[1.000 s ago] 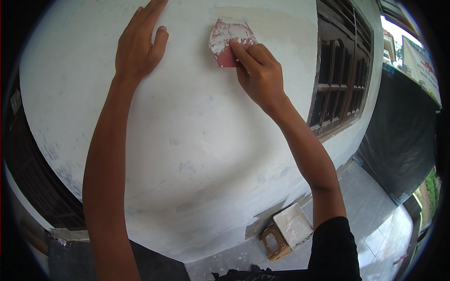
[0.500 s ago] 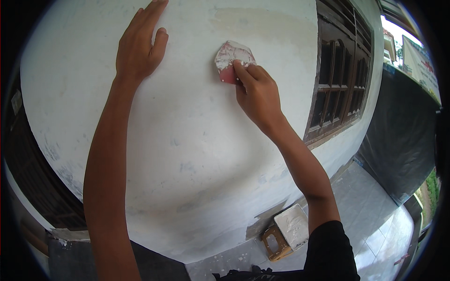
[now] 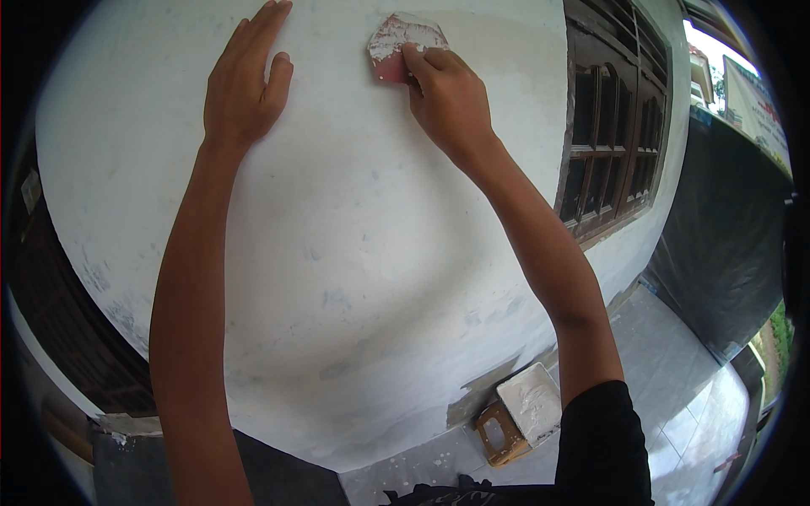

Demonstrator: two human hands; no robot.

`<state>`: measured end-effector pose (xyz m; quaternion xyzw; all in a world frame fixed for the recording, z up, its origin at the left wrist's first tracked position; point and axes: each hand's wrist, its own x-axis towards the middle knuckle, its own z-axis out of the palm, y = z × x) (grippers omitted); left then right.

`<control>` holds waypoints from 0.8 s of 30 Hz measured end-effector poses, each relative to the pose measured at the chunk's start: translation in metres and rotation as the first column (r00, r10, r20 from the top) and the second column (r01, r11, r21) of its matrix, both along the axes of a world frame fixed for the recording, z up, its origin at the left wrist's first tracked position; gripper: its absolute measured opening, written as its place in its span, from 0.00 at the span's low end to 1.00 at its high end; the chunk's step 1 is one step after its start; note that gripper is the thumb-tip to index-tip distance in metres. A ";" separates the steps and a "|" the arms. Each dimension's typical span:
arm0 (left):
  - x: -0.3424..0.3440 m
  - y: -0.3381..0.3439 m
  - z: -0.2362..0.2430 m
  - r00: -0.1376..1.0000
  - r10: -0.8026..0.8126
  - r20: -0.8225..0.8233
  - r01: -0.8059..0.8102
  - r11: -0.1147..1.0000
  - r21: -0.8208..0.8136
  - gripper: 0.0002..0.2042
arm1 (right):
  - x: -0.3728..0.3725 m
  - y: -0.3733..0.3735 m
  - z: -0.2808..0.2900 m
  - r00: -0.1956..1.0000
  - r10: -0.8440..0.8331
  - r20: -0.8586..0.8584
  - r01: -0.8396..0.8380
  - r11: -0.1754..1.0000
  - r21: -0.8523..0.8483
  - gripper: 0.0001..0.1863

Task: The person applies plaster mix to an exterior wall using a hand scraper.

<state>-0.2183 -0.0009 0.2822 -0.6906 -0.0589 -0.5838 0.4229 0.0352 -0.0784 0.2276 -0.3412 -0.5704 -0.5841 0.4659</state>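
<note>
1. The right hand is closed around a red scraper, with the thumb pressed upon its face. This hand is to the left of the window, near its upper part.
2. The scraper is also left of the window, a little farther than the hand. White paste covers its upper part. Whether its edge touches the wall, I cannot tell exactly.
3. The left hand is well apart from the window, on its left. It holds nothing; the fingers are stretched upward, the thumb stands out, and the palm faces the wall.
4. The white wall extends to the left of the window and bears small greyish marks.
5. Below the window, toward its left, there is a square tray with white paste, against a brown stool.
6. Farther below the window lies the grey tiled floor.
7. To the right of the window hangs a dark sheet.
</note>
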 end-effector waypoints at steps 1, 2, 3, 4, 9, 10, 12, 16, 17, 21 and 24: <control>0.000 0.001 0.000 1.000 -0.001 0.000 0.001 1.000 0.001 0.29 | -0.001 0.001 -0.010 1.000 0.017 0.010 -0.017 1.000 -0.011 0.18; -0.003 0.002 -0.001 1.000 -0.004 -0.001 0.004 1.000 -0.016 0.29 | -0.008 -0.001 -0.024 0.999 0.043 -0.016 -0.044 0.997 -0.058 0.19; -0.003 0.001 -0.001 1.000 -0.012 0.001 0.012 0.999 -0.030 0.29 | -0.013 -0.005 -0.041 0.993 0.110 -0.035 -0.112 0.991 -0.078 0.21; -0.002 0.001 0.000 1.000 -0.011 0.005 0.011 1.000 -0.027 0.29 | -0.019 -0.011 -0.057 0.983 0.176 -0.055 -0.181 0.979 -0.096 0.24; -0.002 -0.001 0.000 1.000 -0.020 -0.001 0.020 1.000 -0.012 0.29 | -0.028 -0.034 -0.072 0.950 0.310 -0.018 -0.310 0.942 -0.127 0.28; -0.003 -0.003 0.000 1.000 -0.021 -0.003 0.021 1.000 -0.015 0.29 | -0.024 -0.034 -0.060 0.955 0.296 0.002 -0.296 0.953 -0.066 0.27; -0.003 -0.010 -0.003 1.000 0.031 -0.006 -0.031 0.990 -0.139 0.31 | -0.011 -0.027 -0.031 0.969 0.238 -0.061 -0.240 0.970 -0.028 0.25; -0.004 -0.007 -0.002 0.999 0.043 -0.014 -0.044 0.993 -0.106 0.31 | 0.010 -0.009 0.012 0.988 0.139 -0.068 -0.138 0.990 0.022 0.22; -0.004 -0.006 -0.002 0.999 0.037 -0.023 -0.039 0.994 -0.103 0.31 | 0.012 -0.007 0.015 0.995 0.080 -0.061 -0.078 0.996 0.031 0.22; -0.002 -0.005 -0.003 1.000 0.027 -0.013 -0.028 0.993 -0.111 0.32 | 0.009 0.000 -0.009 1.000 -0.013 -0.003 0.013 0.999 -0.041 0.20; -0.004 -0.006 -0.003 1.000 0.020 -0.023 -0.022 0.993 -0.116 0.32 | -0.005 -0.009 -0.044 0.999 0.030 -0.037 -0.032 0.997 -0.071 0.23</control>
